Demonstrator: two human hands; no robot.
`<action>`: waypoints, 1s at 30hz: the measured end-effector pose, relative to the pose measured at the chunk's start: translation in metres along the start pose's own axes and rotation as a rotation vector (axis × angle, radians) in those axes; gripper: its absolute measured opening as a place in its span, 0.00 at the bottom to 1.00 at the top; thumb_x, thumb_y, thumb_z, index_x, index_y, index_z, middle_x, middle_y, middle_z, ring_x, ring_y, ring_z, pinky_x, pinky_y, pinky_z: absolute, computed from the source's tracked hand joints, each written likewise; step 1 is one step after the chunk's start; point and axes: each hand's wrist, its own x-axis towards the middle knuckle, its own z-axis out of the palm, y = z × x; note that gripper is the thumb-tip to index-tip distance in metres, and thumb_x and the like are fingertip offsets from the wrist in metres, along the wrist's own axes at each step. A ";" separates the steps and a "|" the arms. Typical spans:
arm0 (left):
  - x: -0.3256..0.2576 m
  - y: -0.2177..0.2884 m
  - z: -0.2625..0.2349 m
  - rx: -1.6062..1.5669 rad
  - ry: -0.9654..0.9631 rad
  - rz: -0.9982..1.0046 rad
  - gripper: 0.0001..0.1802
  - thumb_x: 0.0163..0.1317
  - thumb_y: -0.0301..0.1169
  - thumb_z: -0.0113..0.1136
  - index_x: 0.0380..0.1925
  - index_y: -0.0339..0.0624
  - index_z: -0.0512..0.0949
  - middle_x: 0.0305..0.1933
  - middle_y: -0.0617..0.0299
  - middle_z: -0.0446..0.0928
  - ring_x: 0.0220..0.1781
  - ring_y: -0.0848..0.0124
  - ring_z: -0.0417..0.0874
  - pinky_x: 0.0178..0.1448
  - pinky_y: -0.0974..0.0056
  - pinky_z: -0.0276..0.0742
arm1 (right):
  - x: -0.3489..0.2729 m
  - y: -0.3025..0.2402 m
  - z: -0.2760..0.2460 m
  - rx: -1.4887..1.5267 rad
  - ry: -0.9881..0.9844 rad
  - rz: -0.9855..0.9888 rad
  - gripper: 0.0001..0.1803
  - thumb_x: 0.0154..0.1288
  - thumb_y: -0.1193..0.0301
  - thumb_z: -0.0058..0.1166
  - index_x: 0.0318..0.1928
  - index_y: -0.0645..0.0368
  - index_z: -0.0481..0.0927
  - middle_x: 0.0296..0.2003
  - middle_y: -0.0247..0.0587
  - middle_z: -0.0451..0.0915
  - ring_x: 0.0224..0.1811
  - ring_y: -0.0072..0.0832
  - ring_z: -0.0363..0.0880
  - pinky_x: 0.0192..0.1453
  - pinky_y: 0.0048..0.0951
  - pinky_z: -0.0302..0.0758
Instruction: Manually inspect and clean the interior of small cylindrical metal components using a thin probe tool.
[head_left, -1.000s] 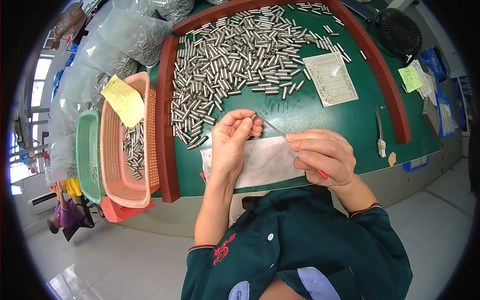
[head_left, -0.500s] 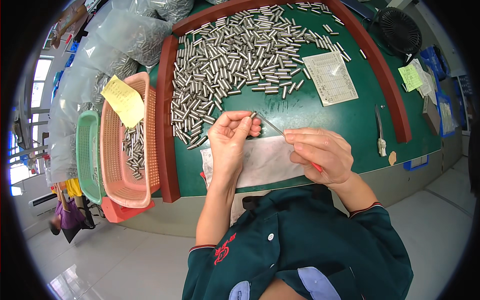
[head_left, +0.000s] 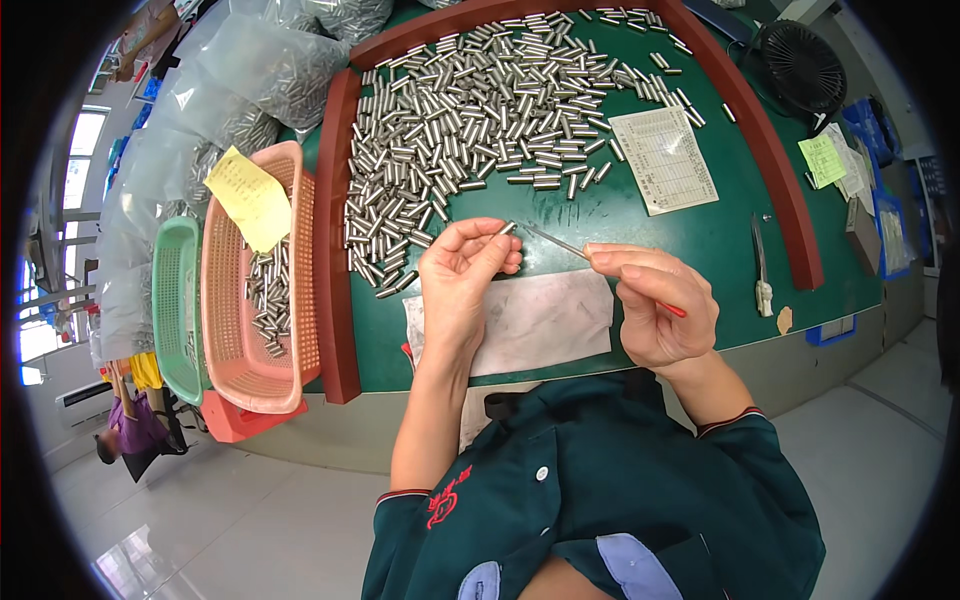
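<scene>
My left hand (head_left: 455,275) is closed, pinching a short metal cylinder (head_left: 508,229) between thumb and forefinger. In my right hand (head_left: 668,315) is a slim tool with a thin metal shaft (head_left: 556,243) and a red handle; its exact kind is unclear. The shaft's tip points at the cylinder's end, a small gap apart from it. Beneath and between both hands lies a stained whitish cloth (head_left: 550,325) on the green table. Beyond them spreads a heap of similar metal cylinders (head_left: 480,120).
Dark red rails (head_left: 338,250) border the work area. To the left stand a pink basket (head_left: 225,330) holding some cylinders and a yellow note, a green basket (head_left: 172,300), and filled plastic bags (head_left: 235,75). A printed sheet (head_left: 665,160), tweezers-like tool (head_left: 760,265) and black fan (head_left: 800,65) are right.
My right hand has drawn back to the right with the tool, and its tip has come away from the cylinder. My left hand stays nearly still.
</scene>
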 end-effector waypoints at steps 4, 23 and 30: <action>-0.001 0.001 -0.001 -0.013 -0.039 -0.030 0.08 0.58 0.23 0.54 0.37 0.31 0.73 0.28 0.54 0.78 0.27 0.74 0.78 0.34 0.72 0.75 | -0.002 0.002 0.001 0.018 0.015 0.009 0.07 0.56 0.81 0.53 0.36 0.66 0.72 0.28 0.47 0.80 0.31 0.38 0.82 0.30 0.27 0.79; 0.002 -0.003 -0.010 -0.209 -0.244 -0.128 0.08 0.63 0.29 0.50 0.37 0.35 0.73 0.28 0.54 0.77 0.26 0.72 0.78 0.33 0.71 0.75 | 0.000 -0.001 -0.002 0.019 -0.026 -0.010 0.10 0.53 0.79 0.57 0.37 0.63 0.73 0.29 0.47 0.80 0.31 0.36 0.82 0.30 0.25 0.78; 0.004 -0.007 -0.009 -0.181 -0.232 -0.116 0.08 0.62 0.29 0.51 0.36 0.36 0.73 0.28 0.54 0.77 0.26 0.72 0.78 0.33 0.71 0.74 | 0.000 -0.002 -0.005 0.003 -0.095 -0.045 0.15 0.47 0.79 0.62 0.38 0.61 0.74 0.32 0.44 0.80 0.33 0.35 0.82 0.30 0.25 0.78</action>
